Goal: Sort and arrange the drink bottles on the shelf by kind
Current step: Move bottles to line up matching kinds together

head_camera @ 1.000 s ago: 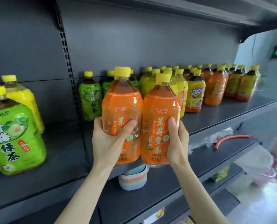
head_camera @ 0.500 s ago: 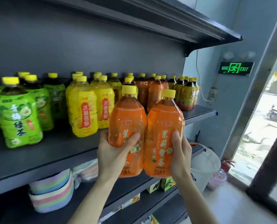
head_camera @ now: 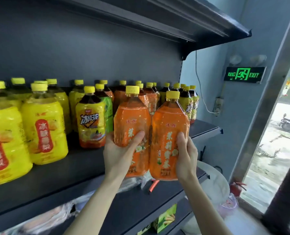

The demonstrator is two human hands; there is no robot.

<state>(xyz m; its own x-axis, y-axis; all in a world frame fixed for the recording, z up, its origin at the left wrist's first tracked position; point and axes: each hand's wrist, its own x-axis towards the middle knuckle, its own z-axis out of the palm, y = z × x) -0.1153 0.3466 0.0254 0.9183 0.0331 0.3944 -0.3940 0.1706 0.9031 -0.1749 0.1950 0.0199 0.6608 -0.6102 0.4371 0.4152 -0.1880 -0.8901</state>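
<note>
Left hand (head_camera: 119, 155) grips one orange bottle (head_camera: 131, 126); right hand (head_camera: 186, 155) grips the other (head_camera: 169, 133) (bottles touching), before the shelf (head_camera: 73, 168).

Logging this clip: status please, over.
Left grip on left orange bottle. Right grip on right orange bottle. Both off the shelf. Iced tea bottle close alongside.
</note>
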